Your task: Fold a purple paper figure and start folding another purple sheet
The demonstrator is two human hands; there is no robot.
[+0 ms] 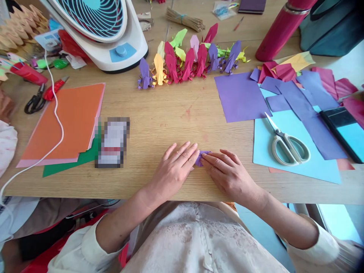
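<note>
A small piece of folded purple paper [201, 157] lies on the wooden table in front of me, partly covered by my fingers. My left hand [176, 167] rests palm down at its left edge, fingers stretched out and fingertips touching it. From the right, my right hand [226, 170] has its fingers bent together over the paper's other side, pressing or pinching it. Both thumbs are hidden under the hands. Beyond them stands a row of folded paper figures [187, 64] in purple, yellow, crimson and green.
Scissors [288, 146] lie on light-blue paper [318, 172] at right, near purple sheets [241, 96] and a dark phone-like device [344, 132]. Orange sheets [66, 121], a blurred phone [112, 142] and a white cable [58, 117] lie left. A fan [122, 53] and a red bottle [280, 34] stand behind.
</note>
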